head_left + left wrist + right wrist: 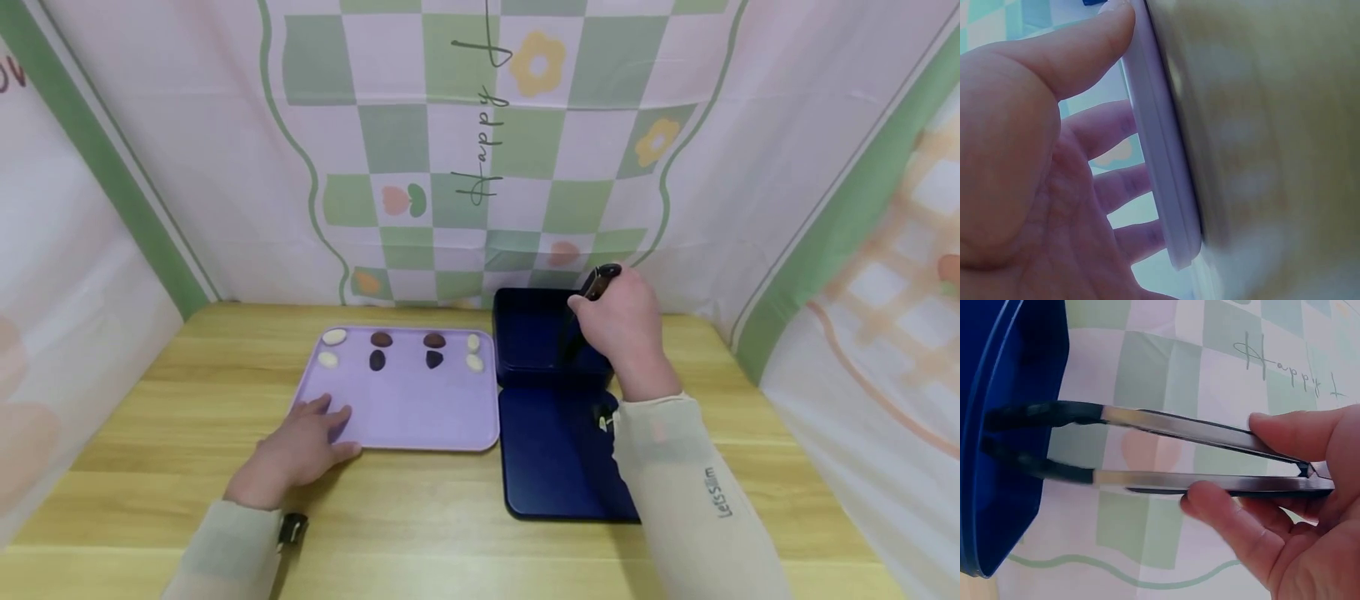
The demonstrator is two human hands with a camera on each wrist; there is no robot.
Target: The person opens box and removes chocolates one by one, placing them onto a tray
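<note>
My right hand [622, 325] grips a pair of tongs [1147, 480], with thumb and fingers on its metal arms. The dark tips point down into a deep navy box [536, 377]; whether they hold anything is too dark to tell. My left hand [300, 446] rests on the near left corner of a lilac tray [412, 417], fingers spread over it and thumb by its near edge. Along the tray's far part lie several small oval pieces: white ones [334, 337] at both sides, brown ones [381, 339] and black ones [377, 360] between.
A flat navy lid [555, 467] lies in front of the box, right of the tray, with a small pale mark partly covered by my right sleeve [675, 467]. Everything stands on a wooden table [420, 525]. A checked cloth [457, 150] hangs behind it.
</note>
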